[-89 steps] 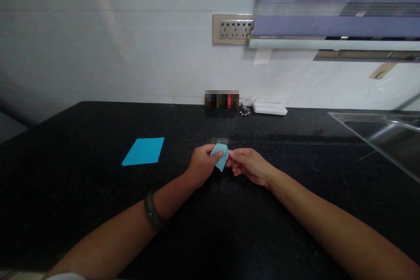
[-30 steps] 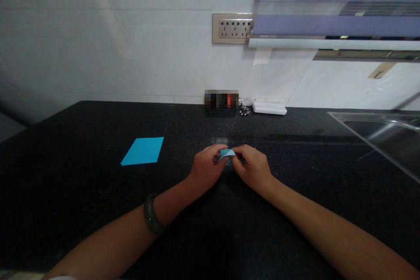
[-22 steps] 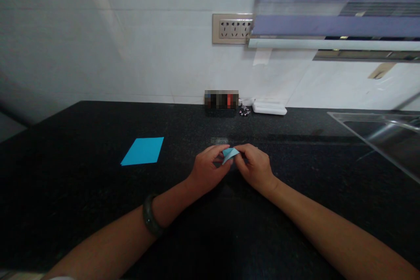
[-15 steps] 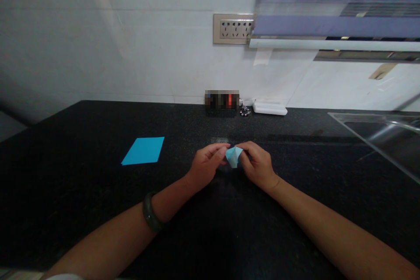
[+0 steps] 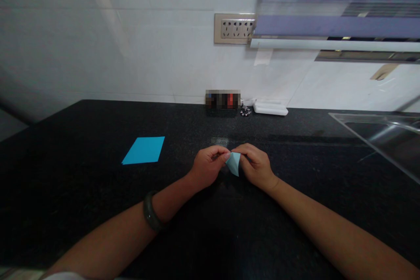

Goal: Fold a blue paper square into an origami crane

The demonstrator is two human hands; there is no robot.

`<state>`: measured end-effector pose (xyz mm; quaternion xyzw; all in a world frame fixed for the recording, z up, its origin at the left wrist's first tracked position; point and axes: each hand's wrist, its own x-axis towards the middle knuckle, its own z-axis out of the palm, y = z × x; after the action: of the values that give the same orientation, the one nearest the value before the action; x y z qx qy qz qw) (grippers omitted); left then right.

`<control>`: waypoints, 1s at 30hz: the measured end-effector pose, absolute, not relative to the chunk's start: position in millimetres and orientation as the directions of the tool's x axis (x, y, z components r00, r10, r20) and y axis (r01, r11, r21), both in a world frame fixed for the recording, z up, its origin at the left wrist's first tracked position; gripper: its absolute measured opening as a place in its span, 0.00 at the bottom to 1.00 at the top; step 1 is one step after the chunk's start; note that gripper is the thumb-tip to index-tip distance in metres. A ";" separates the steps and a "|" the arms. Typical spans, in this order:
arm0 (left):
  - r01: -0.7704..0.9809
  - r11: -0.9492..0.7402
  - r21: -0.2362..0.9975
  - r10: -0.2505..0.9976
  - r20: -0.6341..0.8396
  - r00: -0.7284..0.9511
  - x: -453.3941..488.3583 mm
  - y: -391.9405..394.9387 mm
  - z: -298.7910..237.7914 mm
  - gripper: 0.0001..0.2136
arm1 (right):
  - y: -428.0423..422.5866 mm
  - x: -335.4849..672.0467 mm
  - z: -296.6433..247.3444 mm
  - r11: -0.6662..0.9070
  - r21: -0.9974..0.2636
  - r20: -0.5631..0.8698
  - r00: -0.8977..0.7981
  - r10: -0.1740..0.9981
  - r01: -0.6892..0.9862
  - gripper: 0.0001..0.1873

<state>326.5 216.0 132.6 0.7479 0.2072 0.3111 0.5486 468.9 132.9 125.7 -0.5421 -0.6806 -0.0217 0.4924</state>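
A small folded piece of light blue paper (image 5: 234, 163) hangs point down between my two hands, just above the black countertop (image 5: 98, 210). My left hand (image 5: 207, 168) pinches its upper left corner with curled fingers; a dark bangle sits on that wrist. My right hand (image 5: 254, 166) is closed around the paper's right side. Both hands meet at the middle of the counter. A flat blue paper sheet (image 5: 143, 150) lies on the counter to the left, apart from my hands.
At the back against the white wall stand a small dark box (image 5: 222, 100) and a white flat dish (image 5: 271, 108). A metal sink (image 5: 383, 133) is set in at the right. A wall socket (image 5: 233, 29) and a range hood (image 5: 334, 13) are above.
The folded paper has been turned and worked between my fingers: held mainly by the left hand three seconds ago, then flattened between both hands, now hanging point down. The blue sheet has not moved.
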 end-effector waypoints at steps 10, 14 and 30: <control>0.025 -0.348 0.937 0.656 0.225 0.721 325.1 216.8 129.9 0.10 | 132.3 467.0 126.2 0.422 -0.464 0.724 0.059 0.687 0.779 0.10; 0.042 -0.359 0.932 0.669 0.226 0.708 324.8 216.1 132.1 0.10 | 132.1 466.3 126.8 0.420 -0.435 0.739 0.048 0.672 0.797 0.10; 0.028 -0.315 0.949 0.668 0.200 0.717 325.8 214.9 134.2 0.10 | 130.3 466.6 127.0 0.402 -0.344 0.784 0.024 0.621 0.849 0.08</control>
<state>325.8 214.9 134.2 0.7545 0.2306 0.2971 0.5379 466.6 130.3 127.0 -0.5338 -0.6882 -0.1195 0.4766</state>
